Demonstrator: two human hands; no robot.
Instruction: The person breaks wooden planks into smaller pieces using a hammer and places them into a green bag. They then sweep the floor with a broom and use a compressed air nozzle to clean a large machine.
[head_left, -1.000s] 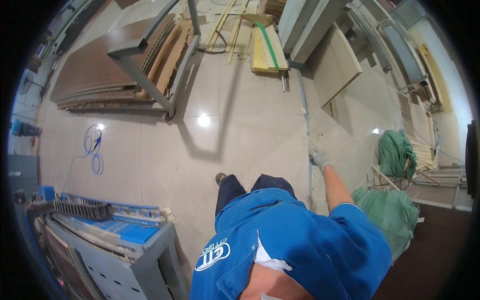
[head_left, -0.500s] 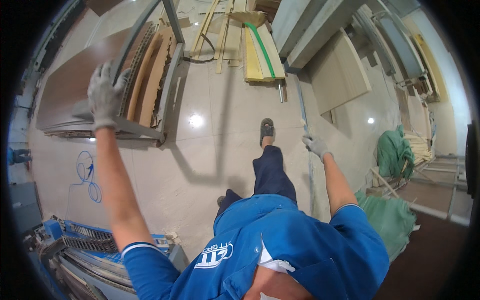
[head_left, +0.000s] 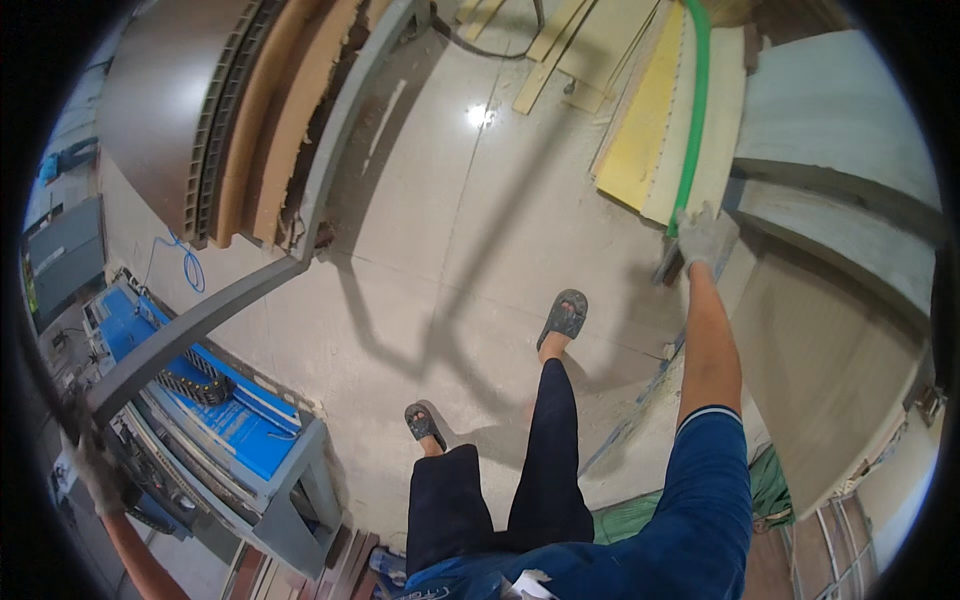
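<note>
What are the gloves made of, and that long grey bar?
The gloves, on the right hand and left hand, look like grey knitted fabric, soft and matte. The grey bar seems painted metal: straight, smooth, evenly grey. The big board looks like matte wood panel.

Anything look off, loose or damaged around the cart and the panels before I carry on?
Nothing looks spilled or broken. The boards stacked on the cart have uneven, staggered edges, and loose timber strips lie on the floor at the top. The left hand grips the grey cart frame; the right hand is at the leaning panels.
</note>
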